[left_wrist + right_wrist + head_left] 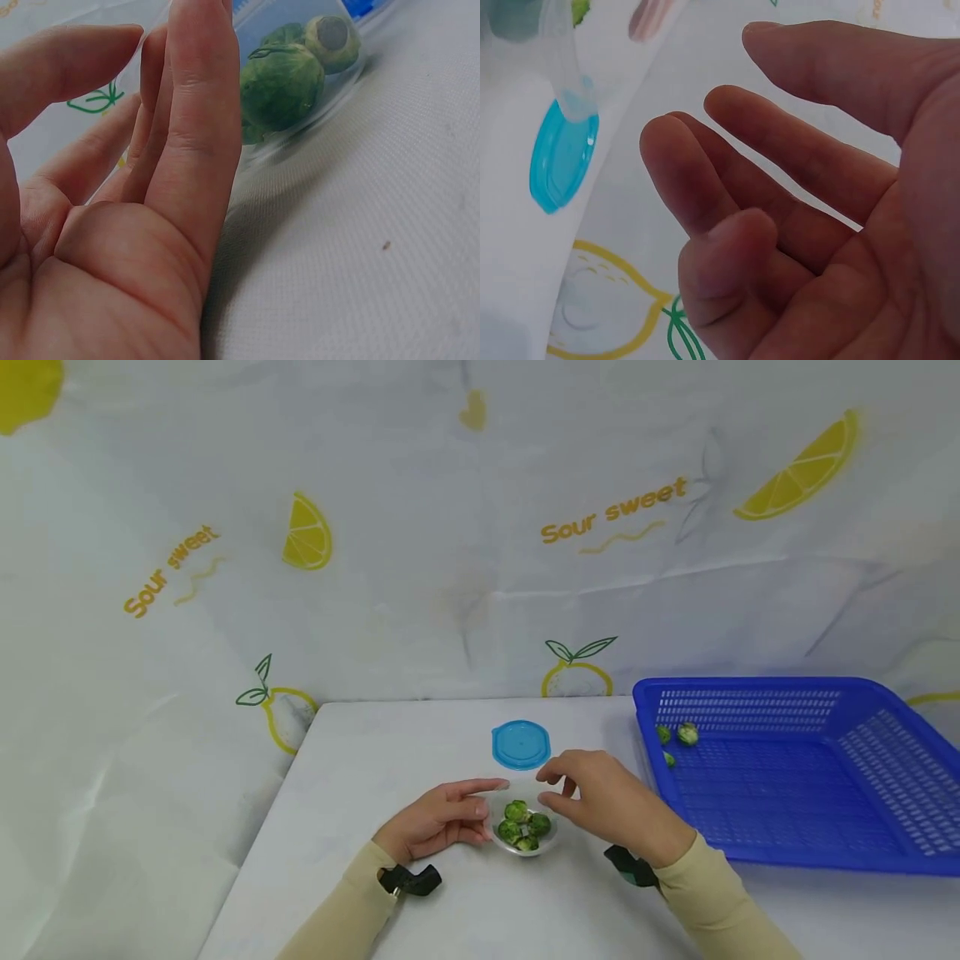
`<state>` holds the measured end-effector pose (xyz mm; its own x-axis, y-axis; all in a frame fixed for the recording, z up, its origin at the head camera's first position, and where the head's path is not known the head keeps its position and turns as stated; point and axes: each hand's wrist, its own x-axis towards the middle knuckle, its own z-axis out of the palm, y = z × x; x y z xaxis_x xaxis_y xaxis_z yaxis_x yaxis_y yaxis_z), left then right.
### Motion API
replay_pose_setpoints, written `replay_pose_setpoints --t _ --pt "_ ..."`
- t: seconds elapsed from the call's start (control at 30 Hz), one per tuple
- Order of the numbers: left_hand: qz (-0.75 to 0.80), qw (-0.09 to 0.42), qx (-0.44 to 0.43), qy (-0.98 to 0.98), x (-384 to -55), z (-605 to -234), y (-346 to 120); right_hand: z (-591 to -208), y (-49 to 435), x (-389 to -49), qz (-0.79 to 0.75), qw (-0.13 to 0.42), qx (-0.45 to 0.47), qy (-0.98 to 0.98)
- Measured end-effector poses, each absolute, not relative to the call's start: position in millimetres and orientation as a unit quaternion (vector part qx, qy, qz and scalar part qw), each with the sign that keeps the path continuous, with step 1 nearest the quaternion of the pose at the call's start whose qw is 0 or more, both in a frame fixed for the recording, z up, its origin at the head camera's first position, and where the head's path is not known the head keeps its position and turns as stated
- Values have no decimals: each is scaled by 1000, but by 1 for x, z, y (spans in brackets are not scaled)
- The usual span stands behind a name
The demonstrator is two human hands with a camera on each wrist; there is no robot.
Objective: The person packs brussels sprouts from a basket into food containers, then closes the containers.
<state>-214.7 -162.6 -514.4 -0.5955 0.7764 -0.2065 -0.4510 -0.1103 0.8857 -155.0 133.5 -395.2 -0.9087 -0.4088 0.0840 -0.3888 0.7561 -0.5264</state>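
A small clear bowl [522,852] with several Brussels sprouts [539,824] in it stands on the white table. My left hand [442,817] rests against the bowl's left side, its fingers fairly straight. In the left wrist view, sprouts [281,88] show through the clear wall just beyond the fingers. Over the bowl's right rim hovers my right hand [603,797]. Its fingers are loosely bent, and the right wrist view shows nothing held between them. Behind the bowl a round blue lid [521,745] lies flat.
At the right stands a large blue plastic basket [810,856] with slotted walls. A few sprouts [687,733] lie in its left end. A white cloth backdrop [420,635] with lemon prints rises behind the table.
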Motion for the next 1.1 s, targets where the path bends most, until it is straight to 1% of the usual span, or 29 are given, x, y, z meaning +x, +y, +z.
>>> replay_pose_setpoints --t 0.23,0.4,0.53,0.63,0.73,0.9,1.1 --pt "731 418 149 518 -210 -518 -169 -373 159 -158 -259 18 -201 945" --pt "737 413 157 511 -210 -520 -173 -356 198 -168 -236 24 -183 954" --pt "737 413 155 512 -211 -519 -174 -351 237 -184 -221 31 -158 962" --pt "736 415 158 511 -212 -517 -175 -357 266 -199 -208 26 -145 967" --pt "736 418 163 507 -212 -516 -175 -367 290 -213 -200 31 -128 971" --pt "738 419 170 501 -211 -515 -171 -384 318 -230 -205 69 -90 972" --pt "730 426 171 506 -211 -511 -163 -398 339 -235 -222 113 -42 968"
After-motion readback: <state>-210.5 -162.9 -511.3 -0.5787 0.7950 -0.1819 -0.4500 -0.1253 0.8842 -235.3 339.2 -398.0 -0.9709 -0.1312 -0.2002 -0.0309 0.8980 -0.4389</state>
